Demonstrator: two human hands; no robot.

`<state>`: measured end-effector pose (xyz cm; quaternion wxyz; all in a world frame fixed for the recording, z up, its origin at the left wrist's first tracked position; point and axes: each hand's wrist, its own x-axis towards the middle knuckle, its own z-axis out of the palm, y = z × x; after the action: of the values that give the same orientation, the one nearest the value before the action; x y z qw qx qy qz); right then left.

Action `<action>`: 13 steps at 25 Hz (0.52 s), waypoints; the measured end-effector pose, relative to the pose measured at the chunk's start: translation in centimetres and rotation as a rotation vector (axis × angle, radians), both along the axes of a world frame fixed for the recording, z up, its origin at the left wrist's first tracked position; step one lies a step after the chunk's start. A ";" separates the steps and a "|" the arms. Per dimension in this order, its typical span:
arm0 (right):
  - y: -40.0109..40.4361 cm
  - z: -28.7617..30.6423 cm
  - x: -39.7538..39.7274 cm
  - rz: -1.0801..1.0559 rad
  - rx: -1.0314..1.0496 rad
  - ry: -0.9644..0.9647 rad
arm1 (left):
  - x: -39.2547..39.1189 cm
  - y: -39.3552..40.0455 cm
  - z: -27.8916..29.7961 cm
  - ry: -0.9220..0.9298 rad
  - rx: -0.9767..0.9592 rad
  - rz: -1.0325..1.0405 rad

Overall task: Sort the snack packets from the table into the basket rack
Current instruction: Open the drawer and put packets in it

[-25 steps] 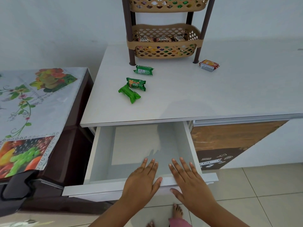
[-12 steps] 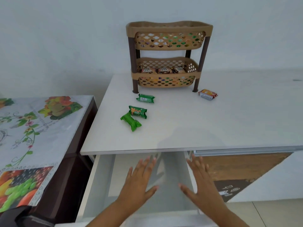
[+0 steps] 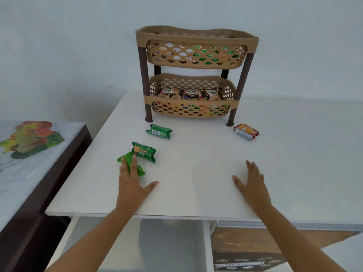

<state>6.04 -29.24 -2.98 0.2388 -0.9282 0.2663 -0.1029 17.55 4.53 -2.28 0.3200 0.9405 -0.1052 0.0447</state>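
Left grip is released, fingers laid flat on the nearest green packet, front-left of the basket rack; right grip is released, nothing held. Fingers should be curled round the packet's middle before lifting; crinkly wrap probably slips.

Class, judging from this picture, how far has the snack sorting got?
Done: both tiers of the basket rack hold packets. In hand: the open left hand reaches the nearest green packet; nothing gripped. Left: two more green packets and the red packet.
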 end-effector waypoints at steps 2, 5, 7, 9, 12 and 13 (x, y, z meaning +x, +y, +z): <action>-2.1 0.2 2.1 -0.048 -0.013 -0.069 | 0.9 -0.2 -0.5 -0.033 0.005 0.049; -4.9 0.3 5.6 -0.072 -0.144 -0.102 | 1.1 -0.3 -1.3 -0.076 0.051 0.078; -6.4 0.5 7.8 -0.076 -0.200 -0.108 | 1.0 -0.3 -1.5 -0.089 0.080 0.090; -7.6 0.5 9.8 -0.060 -0.235 -0.121 | 0.9 -0.3 -1.5 -0.106 0.102 0.100; -9.1 0.5 12.0 -0.064 -0.275 -0.134 | 0.8 -0.3 -1.5 -0.131 0.100 0.104; -9.6 0.5 12.6 -0.074 -0.292 -0.136 | 0.7 -0.3 -1.5 -0.139 0.102 0.104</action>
<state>18.63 -38.79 -2.48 0.1151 -0.9335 0.2655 -0.2119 18.28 4.24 -3.78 0.2611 0.9544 -0.0802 0.1210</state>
